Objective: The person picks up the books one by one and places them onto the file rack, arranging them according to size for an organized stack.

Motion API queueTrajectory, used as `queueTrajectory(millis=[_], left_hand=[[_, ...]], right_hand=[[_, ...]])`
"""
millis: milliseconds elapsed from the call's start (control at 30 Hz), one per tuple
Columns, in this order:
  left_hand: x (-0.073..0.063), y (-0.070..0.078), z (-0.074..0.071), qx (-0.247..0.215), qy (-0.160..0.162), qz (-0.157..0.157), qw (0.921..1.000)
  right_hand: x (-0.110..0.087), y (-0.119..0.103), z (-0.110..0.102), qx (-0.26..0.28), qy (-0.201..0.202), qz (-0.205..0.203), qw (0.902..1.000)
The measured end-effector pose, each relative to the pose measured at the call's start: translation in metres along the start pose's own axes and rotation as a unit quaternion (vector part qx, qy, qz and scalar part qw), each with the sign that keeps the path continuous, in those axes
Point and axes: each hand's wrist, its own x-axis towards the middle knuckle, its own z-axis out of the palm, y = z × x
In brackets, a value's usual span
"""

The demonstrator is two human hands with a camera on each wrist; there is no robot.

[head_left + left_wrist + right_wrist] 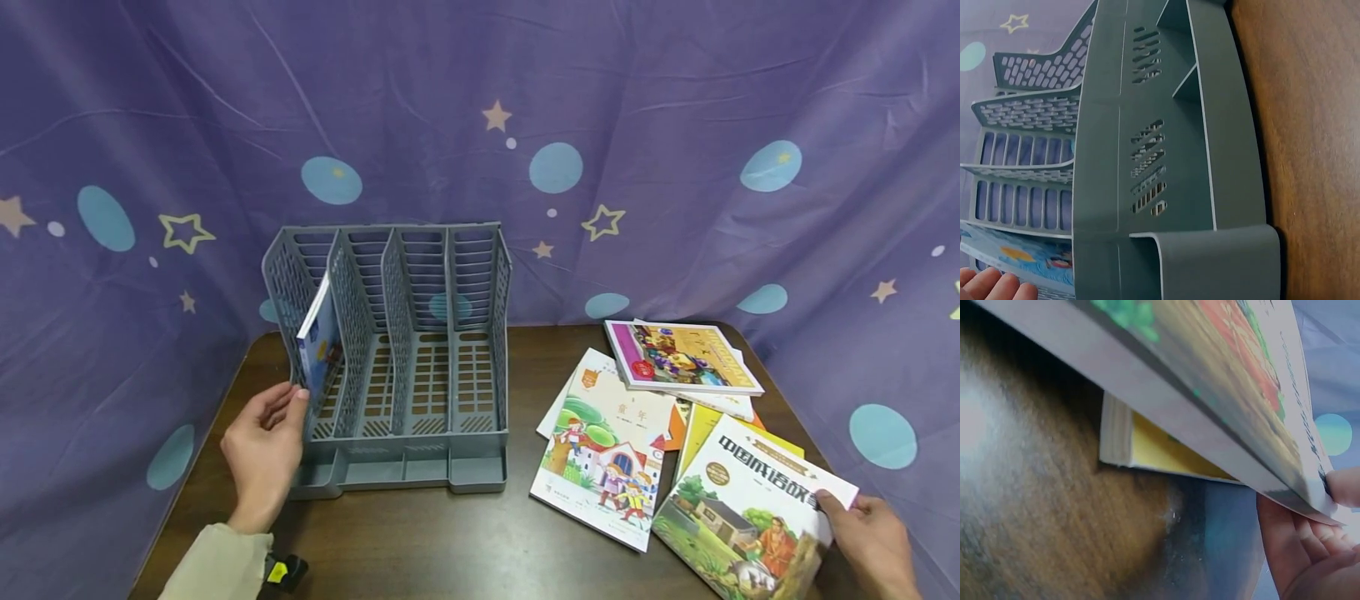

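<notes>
A grey desktop file rack [405, 442] with several upright slots stands on the table. One thin blue picture book [318, 342] leans inside its leftmost slot. My left hand [266, 450] is at the front of that slot, fingertips right by the rack's side wall and the book's lower front edge. In the left wrist view its bent fingers [997, 287] show beside the blue cover. With thumb above and fingers beneath, my right hand [870, 533] pinches the upper right corner of a white-topped storybook [757, 508]. That book tilts up over a yellow book [1166, 450].
Several more books lie loosely piled on the right: a white one with cartoon children [607, 450] and a purple-edged one [682, 358] at the back. The brown wooden table [450, 542] meets a purple star-patterned curtain [465, 100] behind.
</notes>
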Motion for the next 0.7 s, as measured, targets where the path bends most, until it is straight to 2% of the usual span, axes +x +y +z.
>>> queueTrajectory(millis=[133,200,433,567,700], left_hand=[[-0.003,0.004,0.001,-0.01,-0.011,0.005,0.9999],[-0.005,0.007,0.002,-0.014,-0.019,0.011,0.9997],[-0.011,0.011,0.003,-0.034,-0.042,0.017,0.9984],[-0.013,0.012,0.005,-0.048,-0.05,0.015,0.9975],[-0.015,0.014,0.006,-0.055,-0.055,0.015,0.9968]], right_hand=[[-0.003,0.0,-0.001,0.054,-0.01,-0.011,0.9984],[-0.004,0.001,-0.003,0.064,-0.009,-0.026,0.9976],[-0.005,0.0,-0.01,0.031,0.012,-0.055,0.9979],[-0.008,-0.002,-0.011,0.034,0.037,-0.055,0.9972],[-0.011,-0.004,-0.01,0.062,0.049,-0.069,0.9944]])
